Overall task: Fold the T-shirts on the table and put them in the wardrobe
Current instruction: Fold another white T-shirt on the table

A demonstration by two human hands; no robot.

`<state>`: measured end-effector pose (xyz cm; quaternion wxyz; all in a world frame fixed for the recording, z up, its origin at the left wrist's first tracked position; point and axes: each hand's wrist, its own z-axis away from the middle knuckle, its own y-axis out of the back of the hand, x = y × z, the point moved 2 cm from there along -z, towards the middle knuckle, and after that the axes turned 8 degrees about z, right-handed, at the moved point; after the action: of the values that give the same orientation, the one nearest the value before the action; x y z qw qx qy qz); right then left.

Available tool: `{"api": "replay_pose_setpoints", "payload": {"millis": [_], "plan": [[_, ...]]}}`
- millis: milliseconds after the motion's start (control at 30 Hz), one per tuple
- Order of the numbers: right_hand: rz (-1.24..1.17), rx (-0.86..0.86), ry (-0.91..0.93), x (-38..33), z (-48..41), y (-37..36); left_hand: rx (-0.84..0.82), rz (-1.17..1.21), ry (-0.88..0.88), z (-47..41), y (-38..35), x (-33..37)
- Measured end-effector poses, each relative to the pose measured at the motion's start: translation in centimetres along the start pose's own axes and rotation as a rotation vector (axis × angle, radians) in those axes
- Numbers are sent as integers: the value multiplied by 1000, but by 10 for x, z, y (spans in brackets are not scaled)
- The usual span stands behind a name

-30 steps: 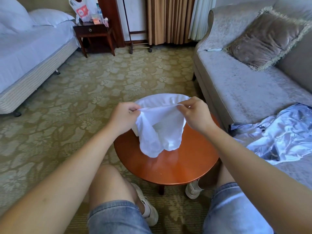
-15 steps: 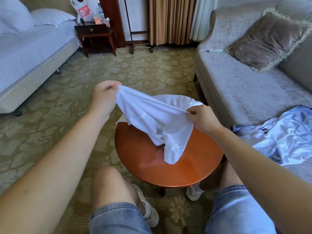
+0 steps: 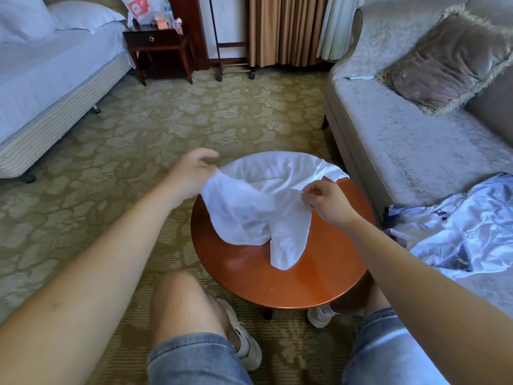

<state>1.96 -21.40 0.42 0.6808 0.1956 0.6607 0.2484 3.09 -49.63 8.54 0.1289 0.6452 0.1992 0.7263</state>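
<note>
Shirt [image 3: 263,195] lies bunched on the table [image 3: 277,279], its far part draped over the far rim. Left hand [image 3: 191,173] grips its left edge and right hand [image 3: 324,201] pinches a fold. The held span runs left to right between them.

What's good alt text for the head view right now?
A seated person's left hand and right hand grip a crumpled white T-shirt, lifting its near part off a round wooden table. A pale blue garment lies on the grey sofa at right, and a bed stands at left.
</note>
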Motion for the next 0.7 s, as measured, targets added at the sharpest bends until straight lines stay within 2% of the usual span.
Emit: {"api": "replay_pose_setpoints", "payload": {"millis": [100,200,367,433,600,700], "plan": [[-36,-88,97,-31,4,-3,-381,-71,-10,12,-45,6],[-76,-119,163,-52,9,-5,-512,-84,-41,15,-83,16],[-158,-72,139,-42,12,-8,-411,-85,-59,-1,-93,12],[-113,-75,122,-28,14,-16,-369,-33,-45,-5,-90,10],[98,-270,15,16,26,-46,-285,52,-38,-12,-83,9],[119,-269,-36,30,32,-49,-241,68,-28,-13,-80,7]]}}
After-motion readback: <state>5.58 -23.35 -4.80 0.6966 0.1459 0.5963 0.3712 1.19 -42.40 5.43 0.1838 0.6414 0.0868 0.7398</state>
